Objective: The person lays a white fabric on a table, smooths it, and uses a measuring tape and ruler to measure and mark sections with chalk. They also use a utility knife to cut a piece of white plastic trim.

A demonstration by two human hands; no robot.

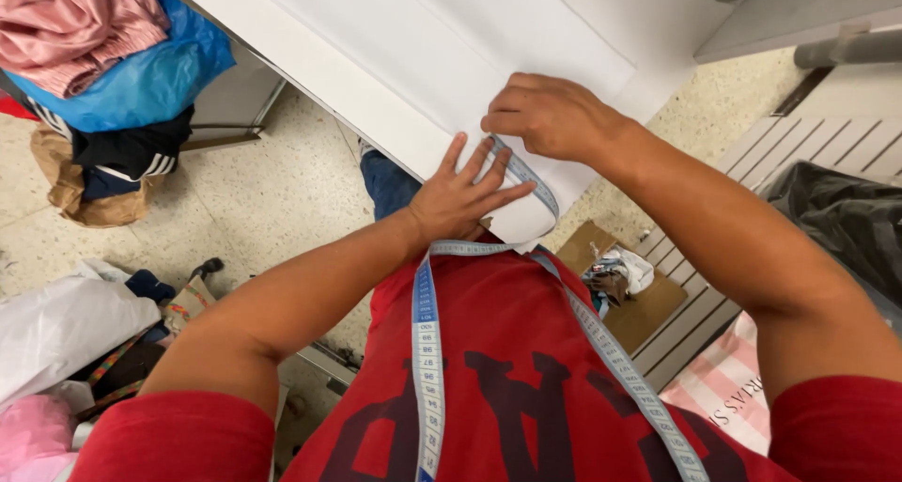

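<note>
Under the flat, open left hand (pixel 460 200), white fabric (pixel 451 59); right hand (pixel 550 116) pinches measuring tape (pixel 526 177)—best kept taut, fabric smooth.

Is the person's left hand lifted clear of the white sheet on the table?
No: the left hand lies flat with fingers spread on the white sheet, beside the tape measure.

Head view: worn on the person's head, facing steeply down the red shirt (pixel 507 350).
Nearness: close over both forearms at the white table (pixel 395 31) edge.
Reach: surrounding floor (pixel 272 191) visible.
</note>
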